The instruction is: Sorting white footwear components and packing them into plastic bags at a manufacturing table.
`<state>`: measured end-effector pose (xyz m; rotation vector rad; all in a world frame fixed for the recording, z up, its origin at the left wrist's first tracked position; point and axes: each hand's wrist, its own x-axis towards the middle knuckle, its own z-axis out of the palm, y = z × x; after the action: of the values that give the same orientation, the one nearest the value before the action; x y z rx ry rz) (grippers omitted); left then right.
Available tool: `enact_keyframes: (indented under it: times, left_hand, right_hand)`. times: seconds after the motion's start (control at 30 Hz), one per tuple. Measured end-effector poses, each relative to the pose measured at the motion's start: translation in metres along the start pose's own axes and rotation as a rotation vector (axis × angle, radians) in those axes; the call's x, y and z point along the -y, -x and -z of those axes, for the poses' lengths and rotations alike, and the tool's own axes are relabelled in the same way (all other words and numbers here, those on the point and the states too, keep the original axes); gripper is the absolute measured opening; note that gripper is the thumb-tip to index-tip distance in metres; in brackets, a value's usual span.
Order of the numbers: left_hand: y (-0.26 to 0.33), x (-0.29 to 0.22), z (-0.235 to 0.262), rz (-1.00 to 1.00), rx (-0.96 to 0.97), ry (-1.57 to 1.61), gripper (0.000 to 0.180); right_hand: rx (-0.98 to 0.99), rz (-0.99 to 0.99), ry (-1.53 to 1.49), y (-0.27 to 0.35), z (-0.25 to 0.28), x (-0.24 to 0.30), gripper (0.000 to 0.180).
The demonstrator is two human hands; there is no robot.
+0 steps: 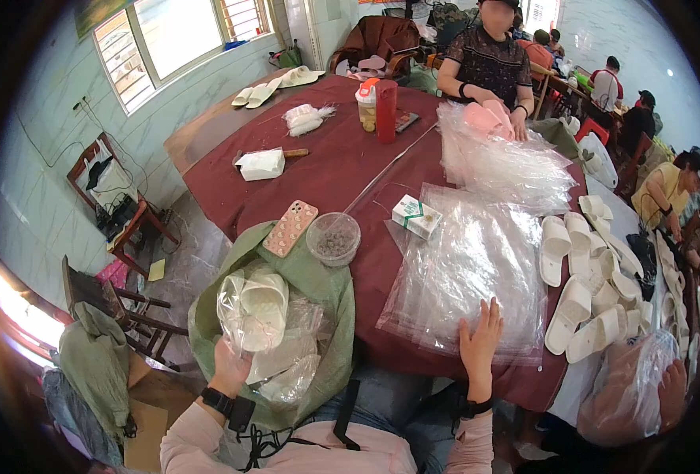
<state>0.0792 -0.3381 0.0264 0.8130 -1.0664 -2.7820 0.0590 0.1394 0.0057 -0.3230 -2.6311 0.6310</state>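
Observation:
My left hand [230, 365] is closed on the lower edge of a clear plastic bag with a pair of cream slippers [262, 312] inside. It is over the mouth of a green woven sack [336, 340], where more bagged slippers [289, 355] lie. My right hand [481, 338] rests with fingers spread on the near edge of a stack of clear plastic bags [476, 268] on the table. A small white and green box [417, 216] sits on the stack's far left corner.
The dark red tablecloth [286, 189] bears a pink phone case [290, 229], a tub of grey bits [334, 239], a tissue pack [260, 164] and a red bottle [385, 110]. Loose cream slippers [569, 314] are heaped right. Across, a co-worker [488, 67] handles pink slippers [488, 118].

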Motion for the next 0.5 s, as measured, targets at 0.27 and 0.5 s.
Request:
enact_keyframes:
  times: [0.27,0.5]
  left_hand:
    - [-0.097,-0.015,0.070,-0.064,-0.019,-0.205,0.034]
    - [-0.120,-0.027,0.058,-0.211,-0.315,-0.384,0.043]
  right_hand:
    - [-0.036,0.048,-0.071,0.010,-0.010,-0.013,0.057]
    - [-0.070,0.042,-0.018,0.017,-0.006,-0.013,0.054]
